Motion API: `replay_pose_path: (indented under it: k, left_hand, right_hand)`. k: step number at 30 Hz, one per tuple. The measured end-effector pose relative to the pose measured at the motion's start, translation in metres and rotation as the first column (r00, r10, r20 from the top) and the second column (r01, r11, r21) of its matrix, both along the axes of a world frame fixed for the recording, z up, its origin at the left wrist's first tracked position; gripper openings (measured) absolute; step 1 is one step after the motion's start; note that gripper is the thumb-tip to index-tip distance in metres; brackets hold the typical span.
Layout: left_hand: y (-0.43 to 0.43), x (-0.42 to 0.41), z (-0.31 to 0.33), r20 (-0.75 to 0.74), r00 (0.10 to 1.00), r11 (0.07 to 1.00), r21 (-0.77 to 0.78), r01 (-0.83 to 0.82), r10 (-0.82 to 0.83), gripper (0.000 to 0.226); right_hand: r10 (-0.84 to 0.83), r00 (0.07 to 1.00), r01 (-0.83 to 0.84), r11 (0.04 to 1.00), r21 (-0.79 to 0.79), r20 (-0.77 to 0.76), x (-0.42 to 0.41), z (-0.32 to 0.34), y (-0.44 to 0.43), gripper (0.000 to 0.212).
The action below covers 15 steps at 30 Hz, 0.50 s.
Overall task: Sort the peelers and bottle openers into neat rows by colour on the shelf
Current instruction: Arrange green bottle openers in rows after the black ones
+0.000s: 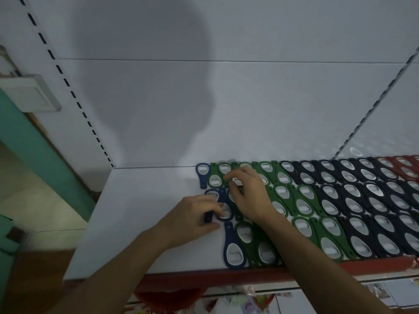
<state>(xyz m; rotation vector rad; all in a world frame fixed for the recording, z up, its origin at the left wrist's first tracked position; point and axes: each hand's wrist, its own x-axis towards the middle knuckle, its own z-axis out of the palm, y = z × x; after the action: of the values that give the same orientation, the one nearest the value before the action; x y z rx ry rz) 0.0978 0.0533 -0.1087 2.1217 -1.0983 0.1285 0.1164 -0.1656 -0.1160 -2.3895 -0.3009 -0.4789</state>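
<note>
Far left: teal door frame [27,141], standing beside the white shelf [145,211]. Left hand [192,219]: fingers and thumb curled, pinching the handle of a blue opener [225,214] that lies flat at the left edge of the rows. Other blue openers [233,248] sit in the same column: one at the back panel, one just behind the hand, one near the front lip. Right hand [247,196]: fingers bent downward, tips resting on the green openers [303,200] just beside the blue column; cannot tell whether it grips one. Further right, in touching rows: dark navy openers [353,200], then red openers [403,166] at the frame's right edge.
</note>
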Motion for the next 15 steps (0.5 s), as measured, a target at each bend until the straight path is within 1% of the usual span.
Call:
replay_pose_path:
  k: [1, 3, 4, 6, 7, 8, 11, 15]
  left_hand:
    - [0.001, -0.002, -0.001, -0.028, 1.000, 1.000, -0.017, -0.012, 0.011, 0.015]
    - [0.006, 0.001, -0.002, 0.004, 0.998, 0.997, -0.045, -0.070, 0.070, 0.014]
    - [0.009, 0.004, -0.002, 0.031, 0.995, 0.995, -0.009, -0.095, 0.095, 0.018]
    - [0.017, 0.013, -0.007, 0.079, 0.992, 0.984, 0.144, -0.105, 0.094, 0.029]
    - [0.020, 0.016, -0.011, 0.084, 0.993, 0.972, 0.210, -0.102, 0.086, 0.034]
    - [0.023, 0.018, -0.015, 0.074, 0.993, 0.964, 0.246, -0.106, 0.090, 0.038]
    - [0.024, 0.018, -0.022, 0.063, 0.984, 0.959, 0.219, -0.178, 0.168, 0.043]
    - [0.015, 0.011, -0.022, 0.105, 0.967, 0.949, 0.194, -0.250, 0.233, 0.047]
  right_hand:
    - [0.000, 1.000, 0.000, 1.000, -0.001, 0.002, 0.000, 0.000, 0.000, 0.022]
    - [0.004, 1.000, -0.004, 1.000, -0.005, 0.009, -0.001, 0.001, -0.002, 0.022]
    - [0.012, 1.000, -0.011, 1.000, -0.019, 0.004, -0.002, 0.002, -0.004, 0.021]
    - [0.028, 0.999, -0.030, 0.997, -0.075, -0.023, -0.003, 0.000, -0.011, 0.021]
    - [0.030, 0.999, -0.034, 0.993, -0.112, -0.039, -0.005, -0.002, -0.015, 0.022]
    - [0.026, 0.999, -0.032, 0.988, -0.151, -0.046, -0.007, -0.005, -0.019, 0.022]
    - [0.003, 1.000, -0.010, 0.964, -0.264, -0.025, -0.014, -0.015, -0.028, 0.027]
    - [-0.034, 0.999, 0.024, 0.947, -0.319, -0.025, -0.018, -0.021, -0.025, 0.030]
